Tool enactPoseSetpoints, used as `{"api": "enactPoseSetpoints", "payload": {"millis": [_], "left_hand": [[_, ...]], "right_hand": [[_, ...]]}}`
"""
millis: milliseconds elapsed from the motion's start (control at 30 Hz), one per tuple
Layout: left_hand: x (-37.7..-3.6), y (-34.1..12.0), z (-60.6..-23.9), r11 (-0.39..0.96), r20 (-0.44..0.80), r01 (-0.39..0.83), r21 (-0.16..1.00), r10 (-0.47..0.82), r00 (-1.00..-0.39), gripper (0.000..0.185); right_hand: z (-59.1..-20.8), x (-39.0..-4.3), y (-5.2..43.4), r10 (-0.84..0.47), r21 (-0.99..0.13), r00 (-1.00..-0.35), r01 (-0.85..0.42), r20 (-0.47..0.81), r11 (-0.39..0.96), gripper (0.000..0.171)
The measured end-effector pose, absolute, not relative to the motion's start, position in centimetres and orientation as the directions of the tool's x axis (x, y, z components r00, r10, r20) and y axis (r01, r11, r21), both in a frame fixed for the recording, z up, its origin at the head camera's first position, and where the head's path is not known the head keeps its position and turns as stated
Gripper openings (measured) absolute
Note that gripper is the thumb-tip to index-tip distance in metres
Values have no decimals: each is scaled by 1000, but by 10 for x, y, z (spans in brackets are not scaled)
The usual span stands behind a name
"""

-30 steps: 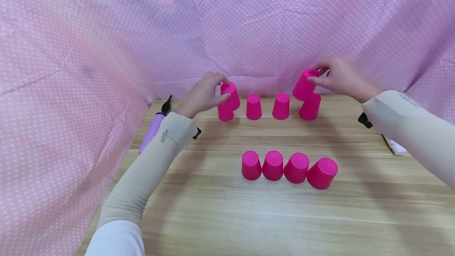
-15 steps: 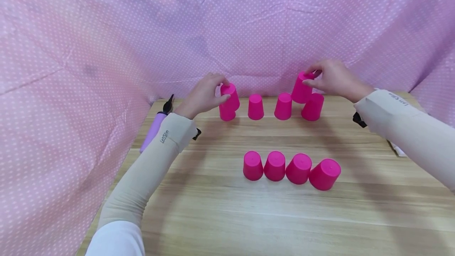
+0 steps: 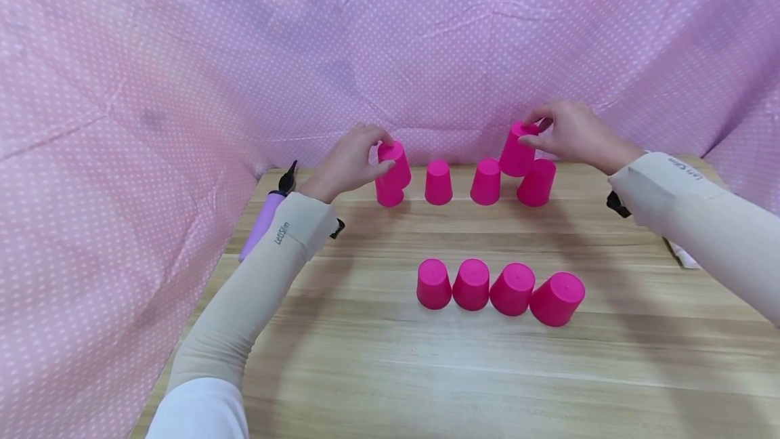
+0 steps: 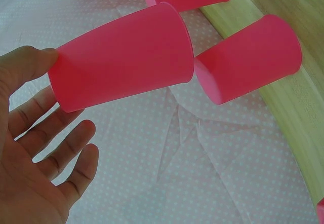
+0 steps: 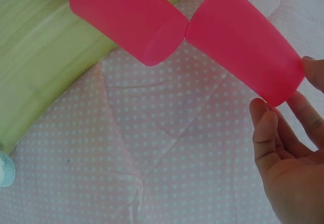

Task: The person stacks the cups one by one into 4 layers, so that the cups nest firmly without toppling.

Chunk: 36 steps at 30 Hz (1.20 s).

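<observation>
My left hand (image 3: pixel 350 163) pinches an upside-down pink cup (image 4: pixel 124 57) near its base, thumb on one side and fingertips on the other. That cup's rim overlaps the leftmost cup of the back row (image 3: pixel 388 192). At the right end, my right hand (image 3: pixel 574 133) grips another inverted pink cup (image 5: pixel 245 44) by its narrow end. Its rim sits right at the top of the rightmost back cup (image 3: pixel 537 183), on that cup's left side. Between the hands, two pink cups stand mouth down, a left one (image 3: pixel 438 183) and a right one (image 3: pixel 485 182).
Closer in, several upside-down pink cups (image 3: pixel 471 285) form a side-by-side row on the wooden table (image 3: pixel 390 371). A purple pump-like tube with a black nozzle (image 3: pixel 262 225) lies at the left edge. Dotted pink cloth (image 3: pixel 390 39) hangs behind. A white item (image 3: pixel 684 256) is partly under the right forearm.
The right hand has moved slightly left and down with its cup, closer to the back row. The left hand with its cup has stayed nearly still.
</observation>
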<state>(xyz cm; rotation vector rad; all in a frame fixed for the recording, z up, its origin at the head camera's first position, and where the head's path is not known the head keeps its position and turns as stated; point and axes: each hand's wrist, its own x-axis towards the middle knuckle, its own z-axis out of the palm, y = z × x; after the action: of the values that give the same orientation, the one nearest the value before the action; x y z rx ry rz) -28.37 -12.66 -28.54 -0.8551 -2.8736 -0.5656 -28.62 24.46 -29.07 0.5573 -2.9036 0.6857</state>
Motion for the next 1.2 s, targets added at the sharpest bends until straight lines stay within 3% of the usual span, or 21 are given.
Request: {"api": "enactPoseSetpoints", "payload": {"millis": [300, 400, 500, 633, 700, 833, 933, 1200], "left_hand": [[-286, -126, -286, 759, 209, 566, 323, 526, -825, 29], [-288, -125, -286, 754, 213, 570, 327, 529, -822, 28], [-290, -124, -285, 747, 217, 579, 326, 537, -815, 27], [-294, -122, -284, 733, 221, 598, 323, 556, -801, 27], [-297, -120, -284, 728, 224, 606, 321, 563, -795, 26], [-302, -117, -286, 732, 218, 606, 313, 565, -796, 26], [-307, -114, -288, 737, 205, 599, 312, 564, -800, 27], [-315, -107, -289, 754, 179, 577, 314, 550, -816, 29]], "right_hand": [[-288, -284, 246, -329, -436, -930, -366, 161, 822, 34], [-285, -279, 247, -327, -442, -920, -391, 216, 808, 34], [-283, -271, 250, -320, -435, -880, -455, 350, 777, 25], [-287, -253, 258, -327, -347, -773, -561, 543, 751, 10], [-293, -243, 263, -355, -291, -733, -594, 581, 750, 9], [-313, -222, 272, -434, -267, -756, -604, 489, 751, 5], [-332, -210, 278, -475, -305, -805, -581, 356, 755, 8], [-371, -190, 290, -499, -384, -859, -501, 112, 776, 4]]}}
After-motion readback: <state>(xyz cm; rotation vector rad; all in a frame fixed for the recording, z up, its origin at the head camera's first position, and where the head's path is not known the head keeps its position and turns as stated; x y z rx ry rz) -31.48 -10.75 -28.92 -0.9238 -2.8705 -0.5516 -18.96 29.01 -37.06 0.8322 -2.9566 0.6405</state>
